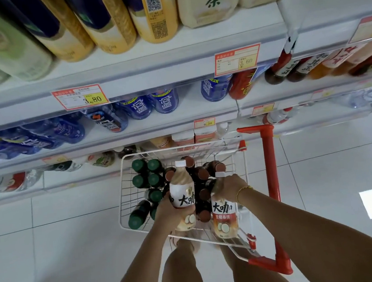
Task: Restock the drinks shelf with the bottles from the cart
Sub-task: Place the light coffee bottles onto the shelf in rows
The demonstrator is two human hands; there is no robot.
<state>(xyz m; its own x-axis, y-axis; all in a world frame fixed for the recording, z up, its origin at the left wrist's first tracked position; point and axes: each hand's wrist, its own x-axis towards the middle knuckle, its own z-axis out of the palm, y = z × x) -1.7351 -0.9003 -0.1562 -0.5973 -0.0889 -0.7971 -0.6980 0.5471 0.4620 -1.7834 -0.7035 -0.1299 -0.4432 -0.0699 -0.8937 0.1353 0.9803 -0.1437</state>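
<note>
Seen from the head camera, the left hand [171,212] is wrapped round the lower half of a white-capped bottle [182,191], holding it upright above the wire cart [122,191]. The right hand [228,187] grips the neck of a second bottle [224,218] over the cart's near right corner. Green-capped bottles [147,174] and brown-capped bottles [202,174] stand inside the cart. The drinks shelf [157,127] rises just beyond the cart's far rim.

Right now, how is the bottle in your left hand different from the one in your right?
The left hand grips the left bottle low on its body; the right hand grips the right bottle near its top. The right bottle shows a red band; the left bottle shows none. Both have white caps and black lettering.
</note>
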